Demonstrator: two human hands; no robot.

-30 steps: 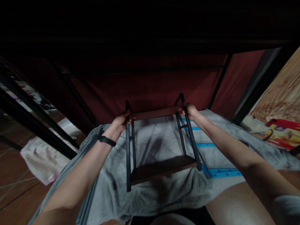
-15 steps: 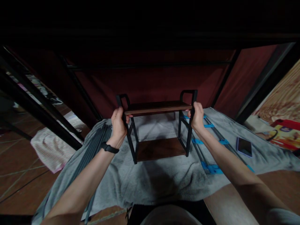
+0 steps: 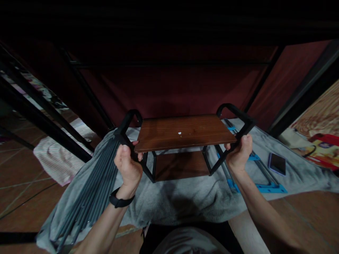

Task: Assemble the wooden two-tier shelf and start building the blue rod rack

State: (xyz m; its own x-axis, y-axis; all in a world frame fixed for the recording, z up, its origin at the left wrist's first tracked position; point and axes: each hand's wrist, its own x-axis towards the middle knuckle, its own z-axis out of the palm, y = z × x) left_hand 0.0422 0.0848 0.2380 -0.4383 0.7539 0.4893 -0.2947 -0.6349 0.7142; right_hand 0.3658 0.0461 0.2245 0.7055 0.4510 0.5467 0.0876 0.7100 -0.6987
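A small two-tier shelf rack (image 3: 186,132) with brown wooden boards and black metal side frames stands on a grey blanket (image 3: 164,208). A small white spot shows on its upper board. My left hand (image 3: 129,165), with a black band at the wrist, grips the left frame where it meets the board's front corner. On the opposite side, my right hand (image 3: 240,153) is closed around the right frame at the matching corner. Both hands have fingers curled under the upper board. The lower board (image 3: 181,165) is partly hidden beneath the upper one.
Grey metal tubes (image 3: 92,187) lie bundled on the blanket at left. At right are tubes with blue connectors (image 3: 270,188) and a phone (image 3: 277,164). A striped cloth (image 3: 58,158) lies on the tiled floor. Black posts (image 3: 39,116) and a dark red panel (image 3: 169,88) surround the spot.
Both hands have drawn the rack's upper part nearer and lower, so the upper board's top face now shows broadly. The tubes at left are more fully in sight.
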